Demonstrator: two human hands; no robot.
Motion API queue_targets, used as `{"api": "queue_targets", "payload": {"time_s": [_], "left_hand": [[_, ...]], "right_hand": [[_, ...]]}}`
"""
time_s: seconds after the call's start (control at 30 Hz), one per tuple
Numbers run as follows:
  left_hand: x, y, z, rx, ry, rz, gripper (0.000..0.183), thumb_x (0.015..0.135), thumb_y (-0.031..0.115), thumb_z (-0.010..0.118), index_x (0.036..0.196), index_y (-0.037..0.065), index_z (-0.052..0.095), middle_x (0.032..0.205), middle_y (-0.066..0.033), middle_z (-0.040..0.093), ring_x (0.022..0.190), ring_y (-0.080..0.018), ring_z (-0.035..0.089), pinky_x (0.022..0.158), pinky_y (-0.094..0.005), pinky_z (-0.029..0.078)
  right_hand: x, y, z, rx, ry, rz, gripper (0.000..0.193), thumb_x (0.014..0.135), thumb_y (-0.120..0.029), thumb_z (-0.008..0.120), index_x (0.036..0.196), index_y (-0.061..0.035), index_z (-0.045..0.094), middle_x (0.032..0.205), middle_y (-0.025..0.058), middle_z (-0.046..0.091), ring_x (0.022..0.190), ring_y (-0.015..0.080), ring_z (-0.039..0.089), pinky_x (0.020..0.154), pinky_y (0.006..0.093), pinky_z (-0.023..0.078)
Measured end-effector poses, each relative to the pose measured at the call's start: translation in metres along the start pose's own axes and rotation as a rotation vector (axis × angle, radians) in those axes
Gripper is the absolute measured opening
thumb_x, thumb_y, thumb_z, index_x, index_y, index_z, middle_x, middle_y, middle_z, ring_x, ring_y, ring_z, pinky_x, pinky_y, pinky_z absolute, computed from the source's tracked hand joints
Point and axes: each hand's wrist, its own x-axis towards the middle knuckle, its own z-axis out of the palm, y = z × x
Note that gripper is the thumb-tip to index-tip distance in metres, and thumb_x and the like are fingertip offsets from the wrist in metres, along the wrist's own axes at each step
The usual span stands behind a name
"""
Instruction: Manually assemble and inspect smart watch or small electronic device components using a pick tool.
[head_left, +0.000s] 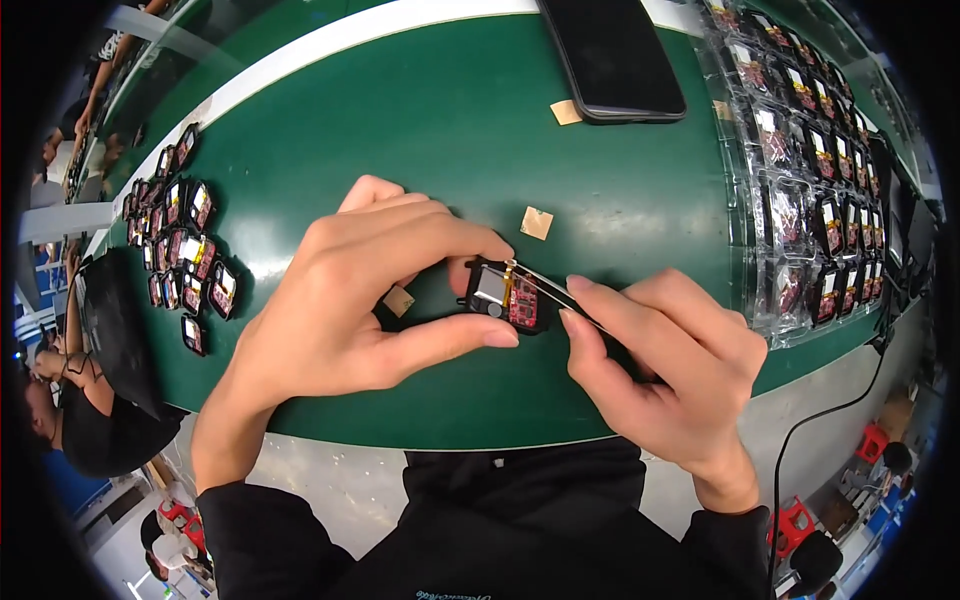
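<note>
The left hand (345,290) holds the black-cased circuit module (503,297) between thumb and fingers. Just right of it, the right hand (672,365) pinches metal tweezers (548,288); tip contact is hard to tell. A slip could scratch the red board (523,302).

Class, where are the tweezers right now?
In the head view, just right of centre, the tweezers are in the right hand, tips near the upper edge of the circuit module held by the left hand.
</note>
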Motion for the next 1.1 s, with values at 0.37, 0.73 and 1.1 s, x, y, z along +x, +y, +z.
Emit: {"api": "queue_targets", "payload": {"time_s": [0.37, 0.73, 1.1], "left_hand": [[0.001, -0.01, -0.006, -0.049, -0.058, 0.037, 0.058, 0.071, 0.039, 0.1, 0.113, 0.004, 0.083, 0.084, -0.0027, 0.071, 0.068, -0.0169, 0.051, 0.084, -0.0346, 0.041], [0.003, -0.017, -0.011, -0.107, -0.136, 0.07, 0.06, 0.073, 0.044, 0.099, 0.115, 0.004, 0.084, 0.089, -0.002, 0.073, 0.069, -0.0163, 0.051, 0.082, -0.0338, 0.036], [0.004, -0.018, -0.011, -0.063, -0.148, 0.11, 0.058, 0.074, 0.043, 0.098, 0.116, 0.004, 0.084, 0.09, -0.0031, 0.076, 0.075, -0.0172, 0.062, 0.082, -0.0344, 0.037]], "right_hand": [[-0.001, 0.004, 0.001, 0.047, -0.008, 0.003, 0.026, 0.078, 0.007, 0.088, 0.104, 0.0034, 0.083, 0.076, 0.0041, 0.062, 0.053, 0.0154, 0.058, 0.047, 0.0318, 0.044], [0.002, 0.003, -0.006, 0.204, -0.078, 0.16, 0.018, 0.085, 0.008, 0.085, 0.102, 0.0026, 0.084, 0.07, 0.0031, 0.064, 0.049, 0.0071, 0.049, 0.045, 0.0262, 0.034], [0.0, 0.001, -0.007, 0.231, -0.123, 0.251, 0.018, 0.085, 0.007, 0.086, 0.102, 0.0007, 0.087, 0.071, 0.0009, 0.065, 0.055, 0.0046, 0.048, 0.049, 0.0253, 0.031]]}}
